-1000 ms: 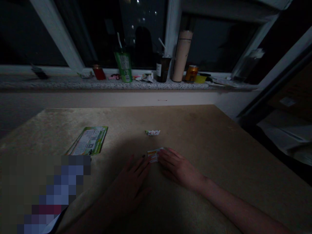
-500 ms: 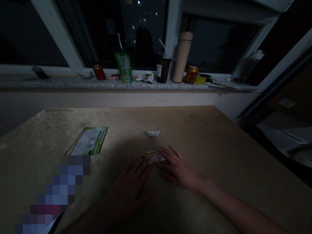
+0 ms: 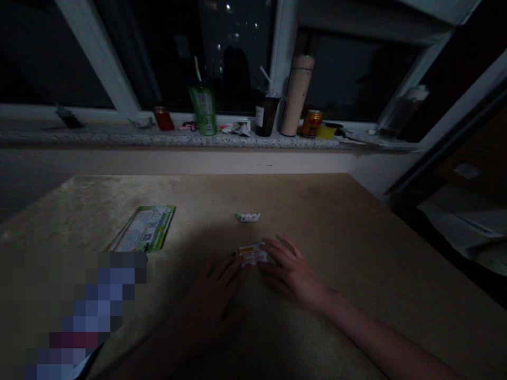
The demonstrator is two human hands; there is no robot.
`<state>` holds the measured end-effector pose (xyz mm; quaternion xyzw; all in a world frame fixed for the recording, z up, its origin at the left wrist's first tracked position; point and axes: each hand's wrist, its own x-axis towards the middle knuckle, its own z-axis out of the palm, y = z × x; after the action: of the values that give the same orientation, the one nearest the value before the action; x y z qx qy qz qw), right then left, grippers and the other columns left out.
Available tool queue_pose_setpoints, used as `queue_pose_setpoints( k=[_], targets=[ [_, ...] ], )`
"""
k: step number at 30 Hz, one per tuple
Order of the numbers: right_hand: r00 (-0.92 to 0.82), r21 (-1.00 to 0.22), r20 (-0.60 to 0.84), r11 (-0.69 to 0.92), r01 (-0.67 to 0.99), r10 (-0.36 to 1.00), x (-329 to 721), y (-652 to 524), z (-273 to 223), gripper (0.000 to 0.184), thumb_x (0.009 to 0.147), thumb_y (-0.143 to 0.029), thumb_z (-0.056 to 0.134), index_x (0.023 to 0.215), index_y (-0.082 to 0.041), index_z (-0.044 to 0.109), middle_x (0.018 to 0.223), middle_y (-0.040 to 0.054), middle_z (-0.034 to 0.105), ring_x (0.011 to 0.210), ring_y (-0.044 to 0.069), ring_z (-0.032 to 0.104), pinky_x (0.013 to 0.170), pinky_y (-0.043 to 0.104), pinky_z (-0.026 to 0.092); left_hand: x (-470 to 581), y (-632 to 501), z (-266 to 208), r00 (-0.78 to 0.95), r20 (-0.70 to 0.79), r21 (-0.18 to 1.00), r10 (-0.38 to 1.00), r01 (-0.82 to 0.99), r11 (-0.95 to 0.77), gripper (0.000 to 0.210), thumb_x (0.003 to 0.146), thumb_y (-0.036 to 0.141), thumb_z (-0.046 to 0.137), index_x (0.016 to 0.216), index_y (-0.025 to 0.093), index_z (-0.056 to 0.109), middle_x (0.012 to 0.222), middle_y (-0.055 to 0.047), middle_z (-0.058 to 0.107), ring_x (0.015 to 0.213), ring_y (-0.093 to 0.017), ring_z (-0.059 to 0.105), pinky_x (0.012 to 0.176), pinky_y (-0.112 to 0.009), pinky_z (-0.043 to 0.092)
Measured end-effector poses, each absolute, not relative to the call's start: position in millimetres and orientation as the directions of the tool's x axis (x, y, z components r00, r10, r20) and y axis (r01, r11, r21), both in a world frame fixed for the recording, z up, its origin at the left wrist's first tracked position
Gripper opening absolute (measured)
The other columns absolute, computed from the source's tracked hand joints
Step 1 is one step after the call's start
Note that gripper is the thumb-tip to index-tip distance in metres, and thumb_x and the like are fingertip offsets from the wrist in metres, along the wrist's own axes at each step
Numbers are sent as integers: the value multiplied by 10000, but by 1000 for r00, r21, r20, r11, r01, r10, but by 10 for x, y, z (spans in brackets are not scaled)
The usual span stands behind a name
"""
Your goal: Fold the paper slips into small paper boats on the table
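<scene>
A small printed piece of paper (image 3: 252, 254) with an orange-yellow strip along its top lies flat on the table between my hands. My left hand (image 3: 217, 290), in shadow, rests with fingers spread, its fingertips at the paper's left and lower edge. On the other side my right hand (image 3: 291, 272) lies open, fingertips touching or just over the paper's right edge. Neither hand grips anything. Farther back sits a small folded paper boat (image 3: 247, 217) with printed, green-tipped ends, apart from both hands.
Green printed cards or packets (image 3: 148, 229) lie at the table's left, beside a pixelated patch. On the granite windowsill (image 3: 130, 138) stand a green cup (image 3: 204, 111), a dark cup (image 3: 266, 116), a pinkish flask (image 3: 297, 97), a gold can (image 3: 312, 124) and a red jar (image 3: 163, 119).
My right hand has shifted slightly to the right, uncovering a bit more of the printed paper. My left hand stays nearly where it was. The view has moved a little.
</scene>
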<state>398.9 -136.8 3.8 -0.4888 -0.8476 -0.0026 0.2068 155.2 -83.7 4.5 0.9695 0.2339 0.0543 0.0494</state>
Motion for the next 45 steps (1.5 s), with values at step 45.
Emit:
queue_pose_setpoints(
  k=[45],
  targets=[
    [-323,-243,440,457,855,838,4034,-1394,28,192,904,-214,504,951,-218,691,1115,53,643,1197,225,484,1072,517,287,1492,-781,142,920,-19,76,392,392,-917,614,956,503,339,1453,150,259,1515,-111,232,1384,-270,213,1121,-512,43]
  ],
)
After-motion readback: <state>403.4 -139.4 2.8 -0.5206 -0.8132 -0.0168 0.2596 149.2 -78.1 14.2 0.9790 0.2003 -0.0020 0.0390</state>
